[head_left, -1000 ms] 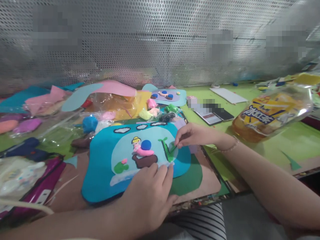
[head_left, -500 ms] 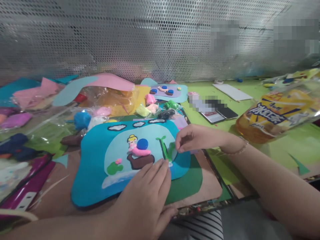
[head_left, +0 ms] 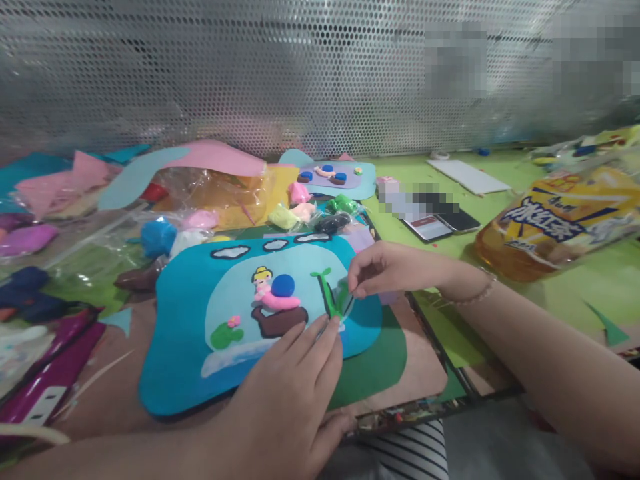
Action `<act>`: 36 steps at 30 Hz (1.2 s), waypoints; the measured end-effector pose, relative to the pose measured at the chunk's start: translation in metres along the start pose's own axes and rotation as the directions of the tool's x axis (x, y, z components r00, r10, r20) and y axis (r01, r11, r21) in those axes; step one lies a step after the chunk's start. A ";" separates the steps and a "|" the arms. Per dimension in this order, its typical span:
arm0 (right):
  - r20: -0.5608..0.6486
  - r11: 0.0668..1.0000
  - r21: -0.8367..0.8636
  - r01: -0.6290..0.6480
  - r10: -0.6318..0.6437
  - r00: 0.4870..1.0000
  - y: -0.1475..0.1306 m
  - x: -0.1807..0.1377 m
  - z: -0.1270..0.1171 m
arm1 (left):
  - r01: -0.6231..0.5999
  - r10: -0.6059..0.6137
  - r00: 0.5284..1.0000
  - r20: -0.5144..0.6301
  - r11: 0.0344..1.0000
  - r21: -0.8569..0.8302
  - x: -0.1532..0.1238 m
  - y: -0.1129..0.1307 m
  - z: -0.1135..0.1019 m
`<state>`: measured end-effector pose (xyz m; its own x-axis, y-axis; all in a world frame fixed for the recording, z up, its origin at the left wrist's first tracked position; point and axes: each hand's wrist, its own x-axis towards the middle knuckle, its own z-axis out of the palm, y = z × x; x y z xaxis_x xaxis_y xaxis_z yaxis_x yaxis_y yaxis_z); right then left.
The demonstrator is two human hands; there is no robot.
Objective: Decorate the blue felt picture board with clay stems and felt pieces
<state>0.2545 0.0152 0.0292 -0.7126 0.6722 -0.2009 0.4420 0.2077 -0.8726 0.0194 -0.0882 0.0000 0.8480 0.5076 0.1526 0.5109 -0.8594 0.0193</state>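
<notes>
A clay picture lies on a blue rounded board with a pale blue middle. It shows a figure in a yellow hat, a blue ball on a pink body, a brown boat-like shape and a green plant. My left hand rests flat on the board's lower part, fingers stretched toward the plant's base. Fingertips of my right hand are pinched at the plant's right leaf, on a thin black clay strand running along the leaf's edge. The fingers partly hide it.
Bagged lumps of coloured clay and foam sheets crowd the left and back. A smaller clay picture lies behind. Phones, a white board and a large tea bottle are at right. A perforated metal screen stands behind.
My right fingertips have shifted slightly at the leaf's edge, and the dark strand beneath them shows more clearly. My left hand stays on the board. The view has moved a little.
</notes>
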 end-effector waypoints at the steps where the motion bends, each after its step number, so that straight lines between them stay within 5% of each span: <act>1: 0.000 1.000 0.004 -0.001 0.001 1.000 -0.001 0.000 0.000 | -0.003 0.003 1.000 0.004 1.000 -0.004 0.000 0.000 0.000; 36: 0.037 0.998 0.054 0.027 -0.029 0.999 -0.002 0.002 0.006 | 0.087 -0.087 0.996 0.005 0.995 -0.054 0.000 0.003 -0.001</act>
<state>0.2490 0.0114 0.0283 -0.7447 0.6393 -0.1918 0.3923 0.1868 -0.9007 0.0208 -0.0911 0.0007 0.8009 0.5810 0.1450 0.5749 -0.8138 0.0855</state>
